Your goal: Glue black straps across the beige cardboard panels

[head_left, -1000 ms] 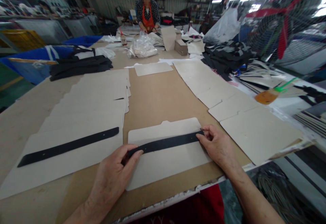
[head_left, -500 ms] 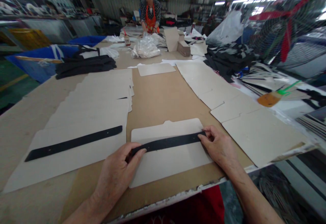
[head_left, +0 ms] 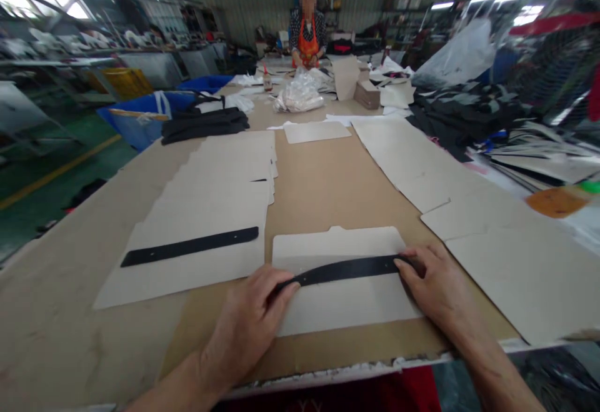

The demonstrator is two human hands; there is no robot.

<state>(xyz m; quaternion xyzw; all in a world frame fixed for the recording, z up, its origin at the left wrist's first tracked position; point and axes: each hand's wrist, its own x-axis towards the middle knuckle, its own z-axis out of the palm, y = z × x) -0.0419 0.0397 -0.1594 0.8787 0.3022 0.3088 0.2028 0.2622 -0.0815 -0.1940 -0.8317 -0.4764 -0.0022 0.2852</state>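
Observation:
Between my two hands stretches a black strip (head_left: 349, 269) with small holes near its ends, bowed slightly upward. My left hand (head_left: 255, 312) pinches its left end between thumb and fingers. The right end is pinched by my right hand (head_left: 434, 284). Under the strip lies a pale grey board (head_left: 347, 312) with rounded corners and a small tab on its far edge. To the left, another black strip (head_left: 190, 247) lies flat on the nearest of several overlapping pale boards (head_left: 225, 212).
More pale boards (head_left: 510, 262) overlap along the right side. Folded black fabric (head_left: 206, 124) and a blue bin (head_left: 135, 121) are at the far left. A plastic bag (head_left: 300, 92) lies farther back, before a person in an orange apron (head_left: 307, 40). An orange bottle (head_left: 555, 202) lies at right.
The view has swung left, so everything sits farther right in the picture. Both hands keep hold of the strip over the board; its left part now bows up a little more.

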